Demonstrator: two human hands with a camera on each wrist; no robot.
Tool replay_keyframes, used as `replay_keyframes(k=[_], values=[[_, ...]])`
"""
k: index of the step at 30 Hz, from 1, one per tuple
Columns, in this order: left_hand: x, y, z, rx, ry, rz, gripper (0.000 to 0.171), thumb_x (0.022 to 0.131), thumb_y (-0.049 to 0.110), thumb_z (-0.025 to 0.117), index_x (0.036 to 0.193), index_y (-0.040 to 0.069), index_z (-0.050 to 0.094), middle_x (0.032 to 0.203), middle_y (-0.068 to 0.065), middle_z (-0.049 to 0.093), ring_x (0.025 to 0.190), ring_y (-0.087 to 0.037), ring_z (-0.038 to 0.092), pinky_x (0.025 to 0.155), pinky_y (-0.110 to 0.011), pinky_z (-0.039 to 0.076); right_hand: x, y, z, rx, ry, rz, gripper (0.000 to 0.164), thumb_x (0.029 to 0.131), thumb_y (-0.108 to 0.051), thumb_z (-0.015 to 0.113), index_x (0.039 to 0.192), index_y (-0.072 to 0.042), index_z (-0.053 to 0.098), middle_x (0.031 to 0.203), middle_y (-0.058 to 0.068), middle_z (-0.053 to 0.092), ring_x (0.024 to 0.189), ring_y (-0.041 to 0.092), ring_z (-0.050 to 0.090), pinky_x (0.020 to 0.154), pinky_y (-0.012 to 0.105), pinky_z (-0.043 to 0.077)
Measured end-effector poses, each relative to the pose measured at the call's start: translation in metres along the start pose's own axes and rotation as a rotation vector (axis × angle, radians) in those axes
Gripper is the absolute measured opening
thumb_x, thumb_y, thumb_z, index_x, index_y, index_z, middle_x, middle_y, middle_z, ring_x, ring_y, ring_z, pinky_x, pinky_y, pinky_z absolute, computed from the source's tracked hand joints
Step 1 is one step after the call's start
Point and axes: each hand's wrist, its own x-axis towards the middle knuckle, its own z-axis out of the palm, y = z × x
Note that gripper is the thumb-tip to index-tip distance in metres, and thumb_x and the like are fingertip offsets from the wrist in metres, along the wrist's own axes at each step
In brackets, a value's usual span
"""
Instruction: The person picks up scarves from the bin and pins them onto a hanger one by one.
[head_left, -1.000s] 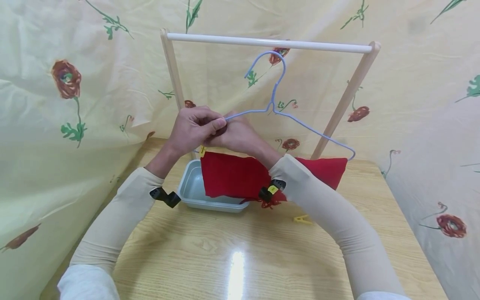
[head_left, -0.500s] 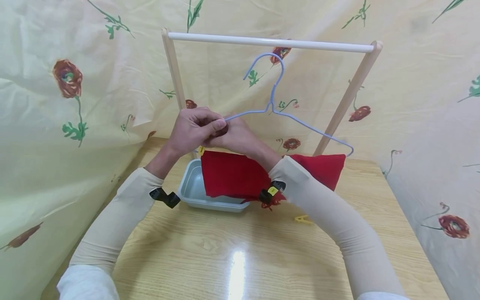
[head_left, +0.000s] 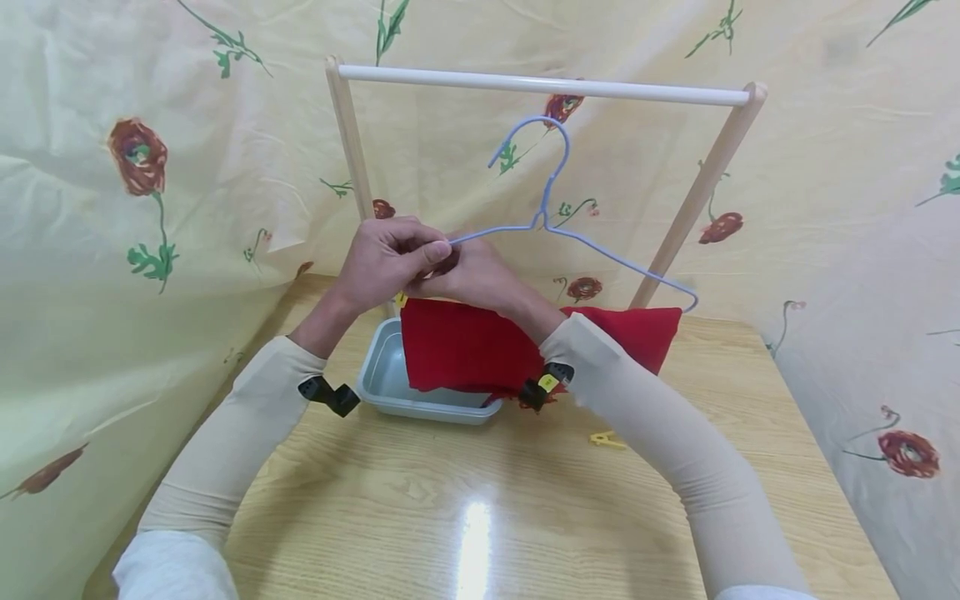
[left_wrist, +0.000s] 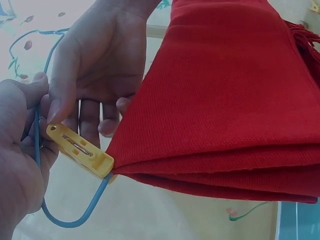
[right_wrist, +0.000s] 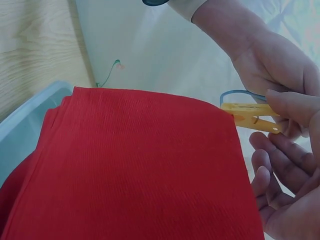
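Note:
My left hand (head_left: 386, 258) pinches the left shoulder of a blue wire hanger (head_left: 600, 247), whose hook stands in front of the rack's bar. A folded red scarf (head_left: 465, 346) with a fringe hangs along the hanger's lower part, partly hidden by my right forearm. A yellow clothespin (left_wrist: 80, 150) clips the scarf's corner to the lower wire near the hanger's left end. Crossing in front of the scarf, my right hand (head_left: 480, 271) has its thumb on the clothespin's tail; in the right wrist view its fingertips are at the other tail.
Behind the hands stands a rack with a white bar (head_left: 540, 83) and wooden legs. A light blue basin (head_left: 427, 410) sits on the wooden table under the scarf. Another yellow clothespin (head_left: 606, 439) lies on the table beside my right forearm. Flowered cloth surrounds the table.
The hanger's hook has dipped slightly and its right end has shifted left, with the scarf's right side following. Both hands stay nearly where they were.

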Motion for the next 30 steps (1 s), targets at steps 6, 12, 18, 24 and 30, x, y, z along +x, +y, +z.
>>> replay_keyframes(k=[6, 12, 18, 24, 30], values=[[0.001, 0.001, -0.002, 0.038, 0.017, -0.012, 0.008, 0.089, -0.002, 0.076, 0.097, -0.004, 0.079, 0.084, -0.011, 0.074, 0.064, -0.022, 0.064, 0.061, -0.024, 0.054, -0.011, 0.002, -0.01, -0.085, 0.075, 0.014, 0.042, 0.084, -0.03, 0.085, 0.122, -0.019, 0.072, 0.107, -0.001, 0.074, 0.093, 0.018, 0.069, 0.081, 0.036, 0.058], [0.002, 0.003, -0.007, 0.092, 0.028, -0.028, 0.007, 0.09, 0.001, 0.076, 0.096, -0.003, 0.079, 0.082, -0.007, 0.072, 0.063, -0.017, 0.061, 0.059, -0.024, 0.051, -0.035, 0.0, -0.021, -0.151, 0.169, 0.075, 0.045, 0.084, -0.043, 0.083, 0.124, -0.024, 0.074, 0.112, -0.006, 0.073, 0.095, 0.017, 0.066, 0.079, 0.037, 0.058], [0.003, 0.002, -0.01, 0.108, 0.033, -0.031, 0.008, 0.09, 0.002, 0.077, 0.096, -0.002, 0.079, 0.081, -0.006, 0.071, 0.063, -0.021, 0.061, 0.059, -0.023, 0.052, -0.061, -0.008, -0.029, -0.166, 0.213, 0.018, 0.044, 0.086, -0.036, 0.083, 0.125, -0.02, 0.074, 0.115, -0.003, 0.074, 0.093, 0.017, 0.069, 0.082, 0.037, 0.059], [0.003, 0.002, -0.011, 0.106, 0.052, -0.038, 0.008, 0.089, 0.0, 0.077, 0.095, -0.004, 0.078, 0.08, -0.007, 0.069, 0.063, -0.015, 0.06, 0.057, -0.022, 0.049, -0.095, -0.016, -0.041, -0.185, 0.254, -0.018, 0.042, 0.087, -0.029, 0.083, 0.126, -0.017, 0.074, 0.114, -0.002, 0.074, 0.093, 0.016, 0.07, 0.083, 0.034, 0.059], [0.004, 0.005, -0.015, 0.105, 0.066, -0.044, 0.008, 0.088, -0.001, 0.077, 0.095, -0.004, 0.078, 0.079, -0.002, 0.069, 0.063, -0.014, 0.06, 0.057, -0.021, 0.048, -0.136, -0.011, -0.06, -0.218, 0.333, -0.037, 0.037, 0.088, -0.02, 0.083, 0.124, -0.014, 0.075, 0.111, 0.003, 0.076, 0.089, 0.013, 0.072, 0.079, 0.023, 0.059]])
